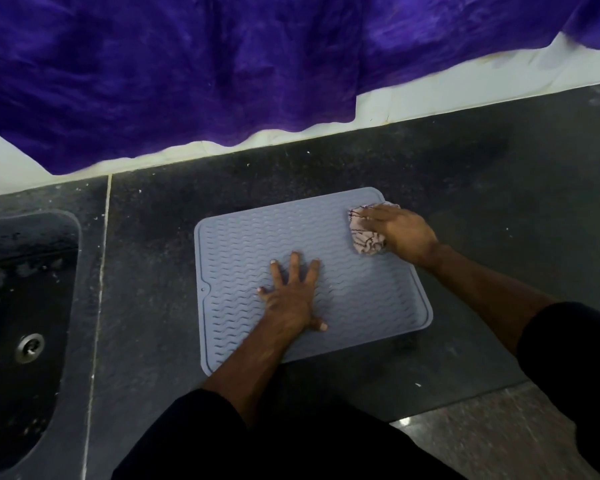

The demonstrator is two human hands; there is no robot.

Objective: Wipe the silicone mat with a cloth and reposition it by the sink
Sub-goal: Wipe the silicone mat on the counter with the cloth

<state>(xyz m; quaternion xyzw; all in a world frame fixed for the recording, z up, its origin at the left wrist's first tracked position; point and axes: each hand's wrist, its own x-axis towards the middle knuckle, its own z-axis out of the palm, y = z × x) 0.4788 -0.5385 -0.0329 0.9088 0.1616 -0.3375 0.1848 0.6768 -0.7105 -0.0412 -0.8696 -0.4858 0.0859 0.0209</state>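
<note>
A grey-blue silicone mat [243, 237] with wavy ridges lies flat on the dark stone counter, to the right of the sink [18, 282]. My left hand [291, 296] presses flat on the mat's middle with fingers spread. My right hand [400, 233] rests on a crumpled pale cloth [364, 242] with dark stitching at the mat's far right corner; the fingers lie over the cloth, pressing it down.
The dark sink has a metal drain [31, 347] and sits at the left. A purple fabric [187, 71] hangs over the white wall behind the counter. The counter's front edge [465, 400] runs at lower right, with speckled floor below.
</note>
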